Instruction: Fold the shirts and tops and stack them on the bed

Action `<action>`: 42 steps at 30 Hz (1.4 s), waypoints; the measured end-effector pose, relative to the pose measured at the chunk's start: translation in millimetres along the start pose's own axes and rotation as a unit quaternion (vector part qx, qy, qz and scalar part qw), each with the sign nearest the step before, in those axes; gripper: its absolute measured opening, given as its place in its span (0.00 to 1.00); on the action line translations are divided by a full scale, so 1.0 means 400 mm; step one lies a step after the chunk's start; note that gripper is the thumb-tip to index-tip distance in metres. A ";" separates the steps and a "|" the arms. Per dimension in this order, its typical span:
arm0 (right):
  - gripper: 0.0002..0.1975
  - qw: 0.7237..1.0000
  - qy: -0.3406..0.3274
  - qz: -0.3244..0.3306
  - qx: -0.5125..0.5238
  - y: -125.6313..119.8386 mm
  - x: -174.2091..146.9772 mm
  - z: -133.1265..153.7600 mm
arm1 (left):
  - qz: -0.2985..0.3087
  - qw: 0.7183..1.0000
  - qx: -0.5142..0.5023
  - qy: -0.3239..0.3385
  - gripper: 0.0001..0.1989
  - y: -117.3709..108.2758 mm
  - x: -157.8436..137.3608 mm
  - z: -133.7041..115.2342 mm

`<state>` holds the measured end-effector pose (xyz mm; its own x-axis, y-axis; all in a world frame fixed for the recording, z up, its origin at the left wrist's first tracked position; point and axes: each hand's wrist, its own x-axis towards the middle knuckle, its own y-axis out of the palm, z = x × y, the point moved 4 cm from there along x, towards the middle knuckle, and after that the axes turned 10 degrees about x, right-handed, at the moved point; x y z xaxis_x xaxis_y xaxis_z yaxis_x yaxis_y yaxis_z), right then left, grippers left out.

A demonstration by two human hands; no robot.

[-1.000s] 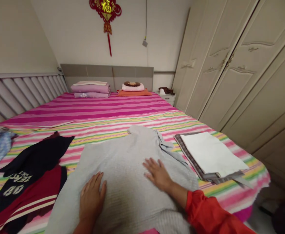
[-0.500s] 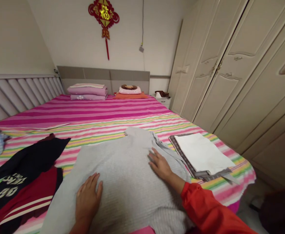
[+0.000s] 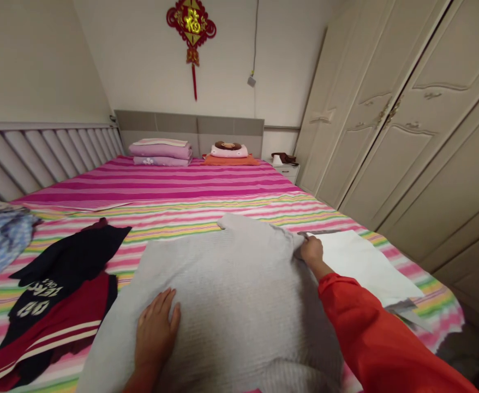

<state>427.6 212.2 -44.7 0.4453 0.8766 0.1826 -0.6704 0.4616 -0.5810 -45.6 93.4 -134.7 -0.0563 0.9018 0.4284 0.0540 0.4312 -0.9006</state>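
Note:
A light grey ribbed garment (image 3: 223,295), which looks like a shirt, lies spread over the bed in front of me. My left hand (image 3: 156,327) rests flat on its left part, fingers stretched out. At its upper right edge, my right hand (image 3: 313,251) has its fingers closed on the grey cloth and pulls it out to the right, slightly raised. Just beyond that hand lies a folded white cloth (image 3: 362,262), with grey fabric under it. The garment's near lower edge is bunched in loose folds.
A black and red garment (image 3: 59,295) lies to the left, with a blue checked cloth (image 3: 2,240) behind it. Folded purple bedding (image 3: 161,150) and a pink pillow (image 3: 229,150) sit by the headboard (image 3: 178,128). Wardrobes (image 3: 387,120) line the right side.
My right hand has moved right from lying open on the garment and now grips its upper right edge, drawing the cloth outward. My left hand stays flat. The view has shifted a little left.

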 end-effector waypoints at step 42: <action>0.28 0.947 -0.121 0.032 -0.296 0.149 -0.239 -0.107 | 0.138 0.975 0.121 -0.123 0.21 -0.036 0.590 0.130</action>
<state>370.5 150.0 -130.8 0.2185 0.9387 0.2667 -0.2101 0.3121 -0.9265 -111.5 298.5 -24.3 -0.3121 0.9357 0.1644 -0.1336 0.1281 -0.9827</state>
